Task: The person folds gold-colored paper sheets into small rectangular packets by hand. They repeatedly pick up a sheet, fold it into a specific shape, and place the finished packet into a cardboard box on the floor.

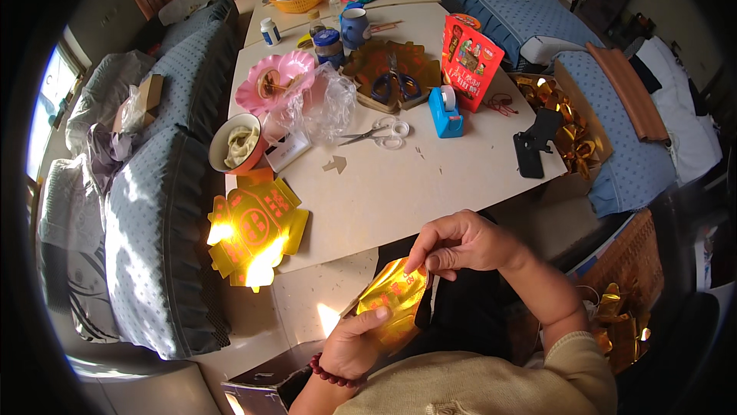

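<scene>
My left hand point(356, 339), with a dark red bead bracelet at the wrist, holds a folded gold foil paper piece point(397, 300) printed in red over my lap. The fingertips of my right hand point(455, 248) touch its upper edge; whether they pinch it is hard to tell. Flat gold printed cutouts point(253, 225) lie at the table's near left corner. Farther back, scissors with dark blue handles point(395, 84) rest on a stack of similar cutouts point(368, 66). Scissors with clear handles point(380, 133) lie mid-table, left of a blue tape dispenser point(445, 115).
The table point(368, 196) also bears a bowl with dumplings point(235, 143), a pink dish point(276, 81), a clear plastic bag point(328, 104), a red packet point(469, 64) and a black phone stand point(532, 144). Folded gold pieces fill a cardboard box point(596, 127) at right.
</scene>
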Demonstrator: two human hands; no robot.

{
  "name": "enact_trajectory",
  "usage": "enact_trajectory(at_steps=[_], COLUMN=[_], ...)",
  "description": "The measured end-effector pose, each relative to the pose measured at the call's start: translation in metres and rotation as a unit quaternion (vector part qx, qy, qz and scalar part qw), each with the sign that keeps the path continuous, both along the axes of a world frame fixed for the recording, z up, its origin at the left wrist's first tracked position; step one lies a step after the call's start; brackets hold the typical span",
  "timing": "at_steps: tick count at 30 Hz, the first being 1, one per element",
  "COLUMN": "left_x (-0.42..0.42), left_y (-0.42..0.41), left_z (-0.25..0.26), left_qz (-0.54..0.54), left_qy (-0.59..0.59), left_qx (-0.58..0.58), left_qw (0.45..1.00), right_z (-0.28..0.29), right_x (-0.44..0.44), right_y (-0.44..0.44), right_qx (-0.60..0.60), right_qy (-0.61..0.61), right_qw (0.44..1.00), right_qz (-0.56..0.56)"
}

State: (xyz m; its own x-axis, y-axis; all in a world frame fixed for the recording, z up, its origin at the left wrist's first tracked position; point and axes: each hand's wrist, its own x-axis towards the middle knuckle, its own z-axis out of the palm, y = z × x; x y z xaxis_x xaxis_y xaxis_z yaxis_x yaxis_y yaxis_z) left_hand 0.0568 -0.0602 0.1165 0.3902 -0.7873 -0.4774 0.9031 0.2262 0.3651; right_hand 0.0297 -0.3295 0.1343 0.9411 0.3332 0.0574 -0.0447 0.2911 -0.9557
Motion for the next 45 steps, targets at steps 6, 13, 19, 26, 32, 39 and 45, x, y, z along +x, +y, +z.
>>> enact_trajectory(at_steps=[6, 13, 19, 26, 32, 39, 45], left_x=[-0.004, -0.006, -0.005, -0.008, -0.008, -0.014, -0.018], left_y=[-0.003, -0.009, -0.009, 0.014, 0.018, 0.005, 0.004], left_z=[0.001, 0.006, -0.009, -0.02, -0.023, -0.025, -0.029], left_qz=[-0.035, -0.096, -0.057, 0.01, 0.097, -0.037, -0.058], left_qy=[0.053, 0.038, 0.069, -0.177, -0.497, -0.359, -0.283], left_qx=[-0.028, -0.061, -0.027, 0.154, 0.174, 0.03, 0.113], left_qw=[0.998, 0.993, 0.996, 0.972, 0.844, 0.932, 0.951], right_z=[-0.004, 0.006, 0.004, -0.057, -0.129, -0.173, -0.156], right_x=[-0.011, -0.008, -0.001, -0.004, -0.029, -0.091, -0.089], right_y=[0.017, 0.012, -0.002, -0.035, -0.001, 0.07, 0.084], right_qx=[-0.106, -0.314, -0.296, -0.12, 0.009, 0.291, 0.24], right_qy=[-0.195, -0.428, -0.362, 0.053, 0.233, 0.218, 0.292], right_qw=[0.965, 0.813, 0.853, 0.963, 0.97, 0.931, 0.926], right_qz=[-0.136, -0.24, -0.231, -0.236, -0.07, -0.033, 0.012])
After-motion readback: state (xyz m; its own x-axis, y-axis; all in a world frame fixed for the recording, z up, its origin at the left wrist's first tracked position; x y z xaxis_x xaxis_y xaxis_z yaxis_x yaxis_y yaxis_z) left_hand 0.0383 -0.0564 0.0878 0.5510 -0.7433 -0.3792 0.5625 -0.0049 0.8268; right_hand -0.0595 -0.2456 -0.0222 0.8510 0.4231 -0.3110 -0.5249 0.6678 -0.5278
